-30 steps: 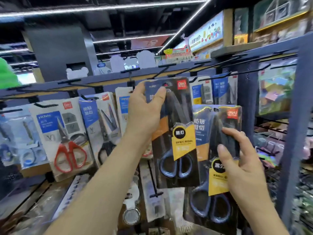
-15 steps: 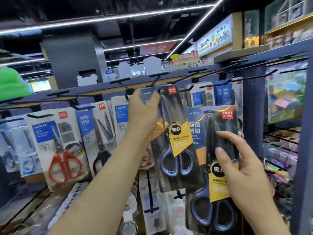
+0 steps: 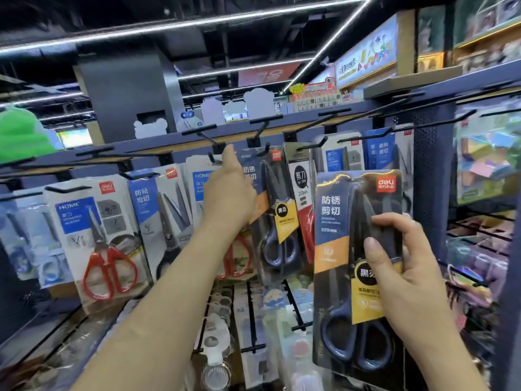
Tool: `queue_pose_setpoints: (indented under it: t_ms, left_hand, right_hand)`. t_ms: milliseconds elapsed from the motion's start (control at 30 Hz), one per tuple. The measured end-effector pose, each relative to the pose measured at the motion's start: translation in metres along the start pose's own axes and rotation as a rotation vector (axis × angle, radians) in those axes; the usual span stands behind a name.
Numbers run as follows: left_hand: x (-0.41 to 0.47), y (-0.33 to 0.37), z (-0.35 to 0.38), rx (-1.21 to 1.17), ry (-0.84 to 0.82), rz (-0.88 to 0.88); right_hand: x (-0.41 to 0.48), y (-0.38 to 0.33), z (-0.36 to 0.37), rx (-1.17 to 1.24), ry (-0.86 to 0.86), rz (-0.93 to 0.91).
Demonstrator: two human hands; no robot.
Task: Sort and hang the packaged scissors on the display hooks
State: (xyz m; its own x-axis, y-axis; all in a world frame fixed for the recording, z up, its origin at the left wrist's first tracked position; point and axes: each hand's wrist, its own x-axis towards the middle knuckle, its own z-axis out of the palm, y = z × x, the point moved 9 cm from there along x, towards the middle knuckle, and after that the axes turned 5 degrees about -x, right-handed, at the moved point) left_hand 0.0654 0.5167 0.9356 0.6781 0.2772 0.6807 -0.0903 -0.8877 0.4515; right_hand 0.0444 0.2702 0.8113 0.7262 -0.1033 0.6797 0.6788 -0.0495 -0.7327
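My left hand [image 3: 229, 190] reaches up to the rail and holds the left edge of a dark pack of blue-handled scissors [image 3: 275, 215], whose top sits at a black display hook [image 3: 265, 149]. My right hand [image 3: 406, 266] grips a second, larger dark pack of blue-handled scissors [image 3: 353, 266] by its right side, lower and nearer to me, away from the hooks. Other hung packs show red-handled scissors [image 3: 108, 266] and black scissors [image 3: 169, 221] to the left.
Several empty black hooks [image 3: 375, 134] stick out from the rail toward me at upper right. A blue upright post [image 3: 428, 193] stands right of the scissors. Lower hooks with small goods [image 3: 253, 320] lie beneath. A green object [image 3: 19, 134] sits at far left.
My left hand has carried its pack up and back onto the hook at the rail. The right hand's pack has come nearer to me and lower right.
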Motion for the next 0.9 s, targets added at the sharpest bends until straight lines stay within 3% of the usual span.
queue_pose_setpoints:
  t_ms: [200, 300, 433, 533, 700, 900]
  left_hand:
    - [0.013, -0.013, 0.009, 0.133, 0.036, -0.071]
    - [0.004, -0.003, 0.002, 0.21, 0.11, 0.073]
    - [-0.031, 0.013, -0.029, 0.003, 0.274, 0.229]
    - [-0.052, 0.029, -0.024, -0.532, 0.075, 0.212]
    - [-0.054, 0.033, -0.006, -0.757, -0.186, 0.015]
    - [-0.053, 0.013, 0.005, -0.979, -0.25, -0.127]
  right_hand:
    - [0.005, -0.004, 0.021, 0.095, -0.067, 0.042]
    - [0.004, -0.002, 0.027, 0.098, -0.092, 0.069]
    - [0.002, -0.005, 0.033, 0.108, -0.129, 0.071]
    - [0.0, -0.012, 0.042, 0.127, -0.187, 0.054]
    - [-0.005, -0.014, 0.055, 0.171, -0.251, 0.025]
    - [-0.007, -0.011, 0.06, 0.23, -0.334, 0.091]
